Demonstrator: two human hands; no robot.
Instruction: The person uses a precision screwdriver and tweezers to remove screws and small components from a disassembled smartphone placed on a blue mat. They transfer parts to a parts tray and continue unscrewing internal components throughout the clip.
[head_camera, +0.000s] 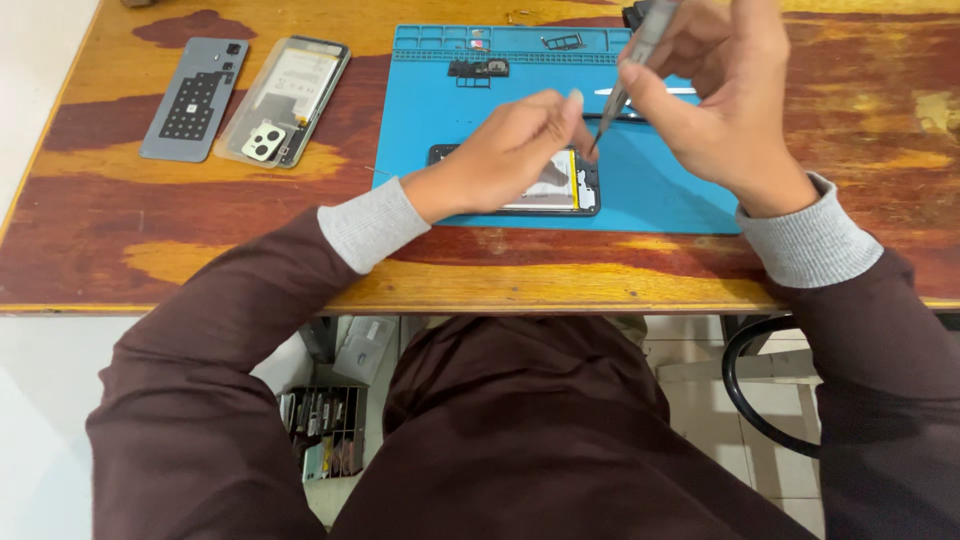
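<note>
Grip: right hand (725, 95) pinches a thin screwdriver (632, 62), tip down at the top edge of the opened phone (570, 185). Left hand (510, 150) lies closed over the phone, fingertips pressing, pinning it to the blue mat (680, 190) mid-desk (150, 260). Step, by my reading: working a screw or part inside the phone. Next needs steady tip, firm hold-down. Far left: grey back cover (193, 98), 2nd phone w/ camera block (285, 100).

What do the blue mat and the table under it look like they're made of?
The blue mat looks like soft matte silicone or rubber: even colour, no glare, moulded compartments along its far edge. The table looks like wood or plywood with worn reddish varnish, with grain showing and yellow patches where the finish has rubbed off.
</note>
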